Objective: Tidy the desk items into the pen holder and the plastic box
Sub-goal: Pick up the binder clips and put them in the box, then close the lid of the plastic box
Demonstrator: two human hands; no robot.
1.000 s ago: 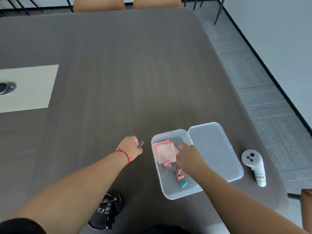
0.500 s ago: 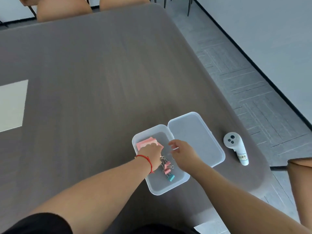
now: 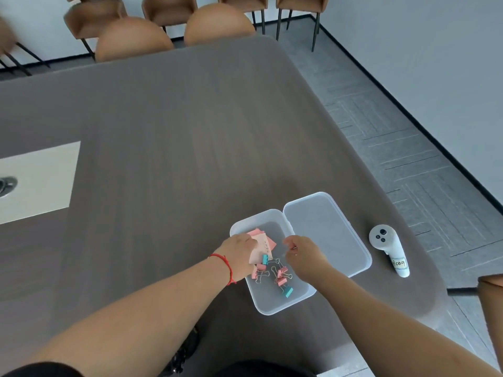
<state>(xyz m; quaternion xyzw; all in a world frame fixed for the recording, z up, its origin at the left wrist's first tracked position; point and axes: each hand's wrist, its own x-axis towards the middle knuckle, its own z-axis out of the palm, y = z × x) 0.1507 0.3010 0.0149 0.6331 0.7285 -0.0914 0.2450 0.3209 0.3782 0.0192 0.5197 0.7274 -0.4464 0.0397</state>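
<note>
The clear plastic box (image 3: 272,306) lies open near the table's front right edge, its lid (image 3: 326,235) folded out to the right. Inside are pink sticky notes (image 3: 266,242) and several pink and teal binder clips (image 3: 281,277). My left hand (image 3: 239,254), with a red string on its wrist, reaches over the box's left rim with fingers curled down onto the notes. A teal clip (image 3: 264,259) is at its fingertips. My right hand (image 3: 303,254) hovers over the box's middle, fingers pinched together. A dark mesh pen holder (image 3: 186,349) peeks out under my left forearm.
A white hand controller (image 3: 388,248) lies right of the lid, close to the table's rounded edge. A pale inset panel (image 3: 40,180) with a round metal fitting (image 3: 6,185) sits far left. Brown chairs (image 3: 133,40) line the far side; another chair (image 3: 491,291) stands at the right.
My left hand carried a small clip from the table left of the box to over the box. My right hand lifted from the clips toward the hinge. My head tilted up.
</note>
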